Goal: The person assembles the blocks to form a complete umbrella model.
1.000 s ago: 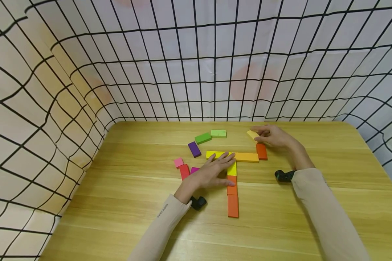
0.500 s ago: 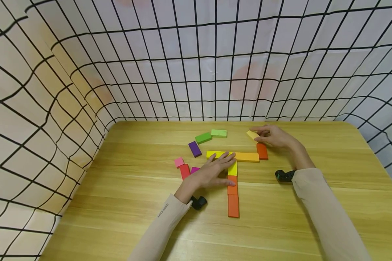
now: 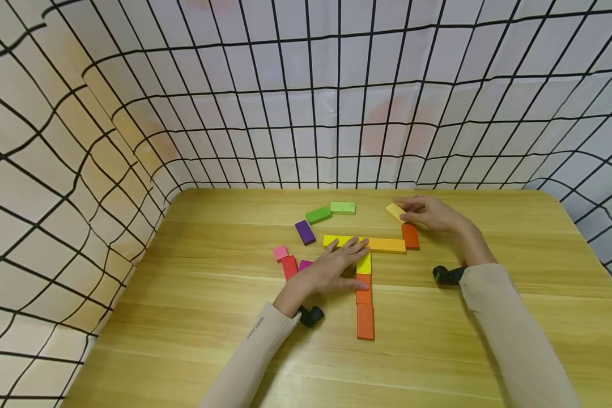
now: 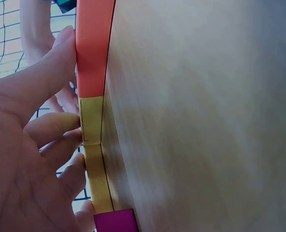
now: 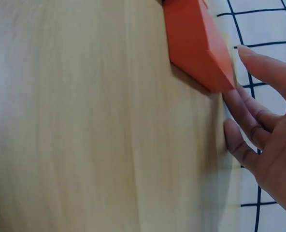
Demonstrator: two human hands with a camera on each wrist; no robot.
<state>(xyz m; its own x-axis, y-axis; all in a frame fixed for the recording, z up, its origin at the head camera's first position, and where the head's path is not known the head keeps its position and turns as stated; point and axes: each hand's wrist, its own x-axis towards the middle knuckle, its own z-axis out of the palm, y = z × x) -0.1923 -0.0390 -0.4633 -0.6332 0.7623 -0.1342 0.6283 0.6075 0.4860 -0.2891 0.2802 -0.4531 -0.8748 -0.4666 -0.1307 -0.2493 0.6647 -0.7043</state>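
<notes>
In the head view my left hand (image 3: 326, 271) rests with spread fingers on a row of flat blocks. Its fingertips touch the yellow block (image 3: 335, 241), and its thumb lies on an orange block (image 3: 364, 294). A purple-magenta block (image 4: 116, 221) shows below the row in the left wrist view. Farther right, my right hand (image 3: 430, 214) pinches the end of a light yellow block (image 3: 395, 212) between thumb and fingers. Just below it a red-orange block (image 3: 410, 237) touches the long amber block (image 3: 387, 245). In the right wrist view that red-orange block hides the pinched one.
Left of the row lie a purple block (image 3: 305, 233), a pink block (image 3: 280, 253) and a red block (image 3: 289, 267). Two green blocks (image 3: 318, 215) touch near the back. A red block (image 3: 365, 323) ends the column. Grid-patterned cloth (image 3: 306, 113) rises behind the wooden table (image 3: 183, 294).
</notes>
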